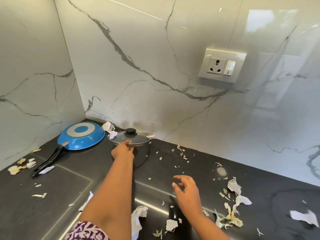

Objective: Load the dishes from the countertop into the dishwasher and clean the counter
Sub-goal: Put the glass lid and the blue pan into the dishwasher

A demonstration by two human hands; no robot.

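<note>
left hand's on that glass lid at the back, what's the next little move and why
Probably close the fingers on the rim and lift the glass lid off the countertop. The left hand already grips its near edge, the right hand hovers free with nothing in it, and the lid is a dish bound for the dishwasher.

Your left hand [123, 150] covers the near rim of the glass lid [129, 138], so its fingertips under that lid are hidden from you, and both forearms run off the bottom edge.
</note>
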